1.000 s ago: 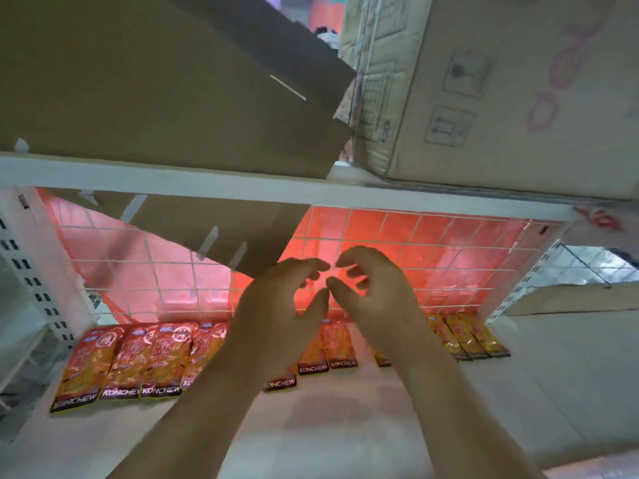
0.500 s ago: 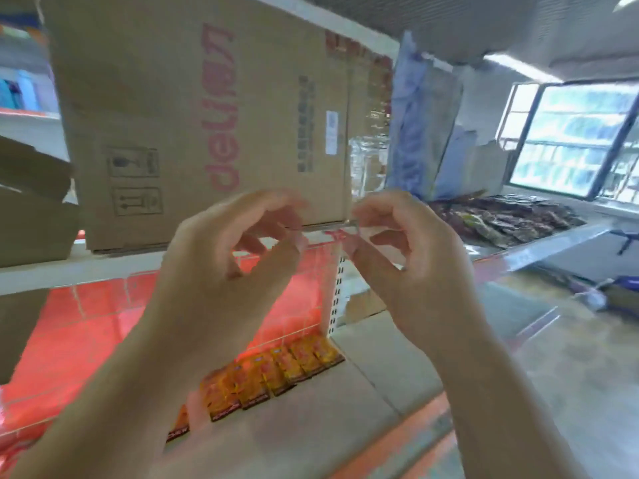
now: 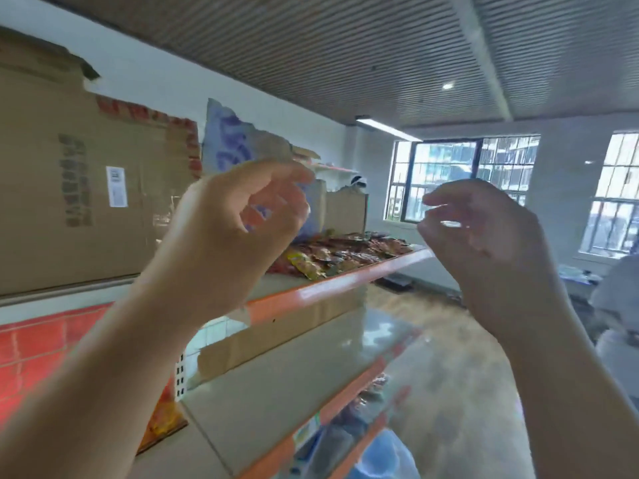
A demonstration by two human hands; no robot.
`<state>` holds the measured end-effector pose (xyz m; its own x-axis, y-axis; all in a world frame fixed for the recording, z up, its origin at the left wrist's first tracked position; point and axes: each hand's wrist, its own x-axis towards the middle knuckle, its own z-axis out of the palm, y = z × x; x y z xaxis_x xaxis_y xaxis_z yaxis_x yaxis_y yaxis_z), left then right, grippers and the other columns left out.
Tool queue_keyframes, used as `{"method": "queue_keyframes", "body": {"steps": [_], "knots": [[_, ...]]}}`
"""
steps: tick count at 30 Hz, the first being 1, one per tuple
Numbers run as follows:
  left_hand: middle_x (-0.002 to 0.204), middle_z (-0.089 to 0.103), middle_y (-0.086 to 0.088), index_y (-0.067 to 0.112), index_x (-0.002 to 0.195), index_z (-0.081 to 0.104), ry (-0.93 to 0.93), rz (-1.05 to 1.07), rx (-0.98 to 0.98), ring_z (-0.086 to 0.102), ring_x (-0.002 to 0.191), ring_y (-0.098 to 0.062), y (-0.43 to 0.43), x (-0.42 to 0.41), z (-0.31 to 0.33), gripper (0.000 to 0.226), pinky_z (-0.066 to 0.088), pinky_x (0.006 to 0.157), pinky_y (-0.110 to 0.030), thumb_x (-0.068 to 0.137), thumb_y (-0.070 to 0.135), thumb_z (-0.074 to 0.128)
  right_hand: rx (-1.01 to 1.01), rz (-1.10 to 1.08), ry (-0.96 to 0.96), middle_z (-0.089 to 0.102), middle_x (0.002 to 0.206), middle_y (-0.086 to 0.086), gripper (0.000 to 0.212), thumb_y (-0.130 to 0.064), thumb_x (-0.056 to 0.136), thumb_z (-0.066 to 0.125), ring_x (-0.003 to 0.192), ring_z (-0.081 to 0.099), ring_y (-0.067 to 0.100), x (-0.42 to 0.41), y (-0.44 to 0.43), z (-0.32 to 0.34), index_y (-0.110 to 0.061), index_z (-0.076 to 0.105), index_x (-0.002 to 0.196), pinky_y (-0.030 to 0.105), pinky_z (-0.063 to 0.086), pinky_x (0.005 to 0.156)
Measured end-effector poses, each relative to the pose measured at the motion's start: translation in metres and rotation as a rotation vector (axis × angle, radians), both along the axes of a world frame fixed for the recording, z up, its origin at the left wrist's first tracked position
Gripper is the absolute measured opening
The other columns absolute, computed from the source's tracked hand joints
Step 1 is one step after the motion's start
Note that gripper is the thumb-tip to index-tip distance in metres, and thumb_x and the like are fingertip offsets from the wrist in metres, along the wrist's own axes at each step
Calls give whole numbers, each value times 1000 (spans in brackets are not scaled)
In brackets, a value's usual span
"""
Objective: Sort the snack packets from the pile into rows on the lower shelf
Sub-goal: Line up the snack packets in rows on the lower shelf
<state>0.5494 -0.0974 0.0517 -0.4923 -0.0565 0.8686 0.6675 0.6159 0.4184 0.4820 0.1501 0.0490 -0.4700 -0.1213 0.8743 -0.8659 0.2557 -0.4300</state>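
Note:
My left hand (image 3: pixel 231 236) and my right hand (image 3: pixel 484 243) are raised in front of me, apart, fingers loosely curled and holding nothing. Behind them a pile of red and brown snack packets (image 3: pixel 345 254) lies on the upper shelf (image 3: pixel 339 281) with an orange front edge. The lower shelf (image 3: pixel 276 385) stretches below my arms. An orange packet (image 3: pixel 162 420) lies on it at the left, mostly hidden by my left forearm.
Large cardboard boxes (image 3: pixel 69 184) stand on the upper shelf at left, with a blue and white bag (image 3: pixel 235 143) beside them. A red mesh back panel (image 3: pixel 34 347) lines the lower shelf. A person in white (image 3: pixel 619 299) is at the right. Windows (image 3: pixel 463 181) at the back.
The view swung up and right, from the rows of orange packets on the lower shelf to the upper shelf's pile. My hands, close together before, have moved apart.

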Motion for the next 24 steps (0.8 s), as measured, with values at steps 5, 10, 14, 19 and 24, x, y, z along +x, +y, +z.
{"method": "queue_keyframes", "body": {"steps": [5, 10, 14, 19, 24], "knots": [[103, 70, 33, 57, 103, 65, 11, -20, -56, 66, 100, 5, 43, -45, 10, 25, 49, 77, -4, 90, 37, 58, 7, -116, -19, 70, 103, -18, 28, -57, 78, 63, 95, 68, 1, -35, 50, 7, -45, 67, 103, 30, 48, 71], [103, 67, 36, 55, 106, 64, -10, -26, -118, 64, 98, 11, 59, -107, 20, 22, 55, 73, -17, 92, 39, 59, 16, -159, -32, 70, 99, -23, 15, -45, 83, 65, 89, 67, -3, -84, 71, 10, -48, 67, 97, 9, 42, 57], [102, 66, 36, 55, 111, 63, -28, -4, -181, 63, 96, 13, 69, -179, 20, 23, 57, 75, -24, 89, 54, 54, 41, -179, -21, 69, 96, -22, 15, -44, 82, 64, 90, 67, -1, -139, 70, 13, -42, 66, 96, 16, 45, 61], [104, 61, 43, 57, 116, 58, 12, -28, -230, 58, 99, 15, 88, -285, 23, 39, 58, 67, -24, 82, 69, 44, 112, -211, -17, 69, 95, -22, 13, -43, 82, 67, 89, 67, 2, -224, 64, 24, -40, 67, 95, 26, 50, 68], [97, 57, 51, 57, 106, 61, -49, 0, -260, 56, 92, 21, 87, -384, 54, 27, 55, 61, -19, 85, 65, 49, 229, -273, -55, 67, 97, -24, 9, -34, 93, 72, 85, 62, -7, -307, 55, 48, -38, 67, 99, 14, 42, 59]]}}
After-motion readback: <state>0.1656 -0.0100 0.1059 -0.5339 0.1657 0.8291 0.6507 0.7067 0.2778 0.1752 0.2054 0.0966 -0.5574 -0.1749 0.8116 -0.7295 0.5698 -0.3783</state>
